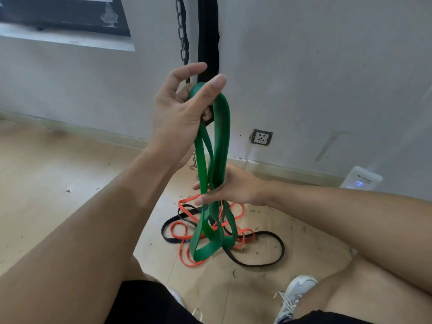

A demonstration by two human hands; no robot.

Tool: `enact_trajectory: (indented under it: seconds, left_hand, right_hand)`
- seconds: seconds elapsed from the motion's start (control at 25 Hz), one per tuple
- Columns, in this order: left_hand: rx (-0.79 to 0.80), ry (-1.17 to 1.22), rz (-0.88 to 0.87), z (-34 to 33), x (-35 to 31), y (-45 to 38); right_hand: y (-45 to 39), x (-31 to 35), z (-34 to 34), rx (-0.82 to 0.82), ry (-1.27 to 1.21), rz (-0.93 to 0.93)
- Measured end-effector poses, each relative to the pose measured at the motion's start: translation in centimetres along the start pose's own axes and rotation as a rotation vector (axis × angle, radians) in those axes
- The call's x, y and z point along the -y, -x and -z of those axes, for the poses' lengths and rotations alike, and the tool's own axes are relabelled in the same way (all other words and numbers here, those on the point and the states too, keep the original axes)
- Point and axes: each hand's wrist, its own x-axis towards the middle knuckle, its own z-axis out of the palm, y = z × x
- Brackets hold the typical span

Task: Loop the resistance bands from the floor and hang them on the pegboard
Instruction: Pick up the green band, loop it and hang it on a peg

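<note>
A wide green resistance band (221,146) hangs in several folded loops in front of me. My left hand (180,113) holds its top fold, thumb pressed over the band. Lower down, my right hand (231,187) wraps its fingers around the hanging strands at mid-length. The band's bottom loops dangle just above the floor. Beneath them an orange band (184,235) and a black band (268,263) lie tangled together on the wooden floor. No pegboard is in view.
A black strap (208,31) and a dark chain (182,29) hang against the white wall behind the green band. A wall socket (261,137) sits low on the wall, a white device (361,181) at the right. My knees and a white shoe (294,295) are below.
</note>
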Motion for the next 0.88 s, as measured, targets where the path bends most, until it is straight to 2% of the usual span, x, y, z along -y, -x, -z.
enact_trajectory:
  seconds: [0.2, 0.24, 0.32, 0.4, 0.48, 0.56, 0.68, 0.8, 0.88]
  left_hand:
    - [-0.143, -0.147, 0.013, 4.1, -0.4, -1.0]
    - [-0.167, -0.174, 0.079, 5.4, 0.0, -1.3]
    - [-0.183, -0.239, 0.321, 8.0, 1.1, -1.7]
    - [-0.191, -0.457, 0.533, 9.4, 2.6, -1.9]
    - [-0.178, -0.691, 0.507, 8.7, 3.3, -1.4]
    - [0.002, -0.737, 0.405, 6.5, 3.3, -0.7]
    - [0.351, -0.808, 0.429, 3.3, 3.8, 0.5]
    - [0.52, -0.935, 0.504, 2.0, 4.7, 1.0]
    - [0.567, -0.99, 0.501, 1.9, 5.0, 1.0]
  right_hand:
    - [0.1, -0.9, 1.9, -0.177, -0.063, -0.007]
    - [0.4, -1.2, 2.8, -0.212, -0.062, -0.027]
    - [0.9, -1.6, 4.6, -0.267, -0.038, -0.061]
    - [1.4, -1.6, 5.8, -0.287, 0.062, -0.083]
    - [1.8, -0.8, 6.1, -0.302, 0.215, -0.084]
    - [1.9, 0.1, 6.1, -0.293, 0.345, -0.058]
    - [2.5, 1.4, 6.1, -0.215, 0.429, -0.014]
    - [3.4, 2.3, 6.5, -0.203, 0.407, 0.047]
    - [3.8, 2.4, 6.6, -0.176, 0.396, 0.047]
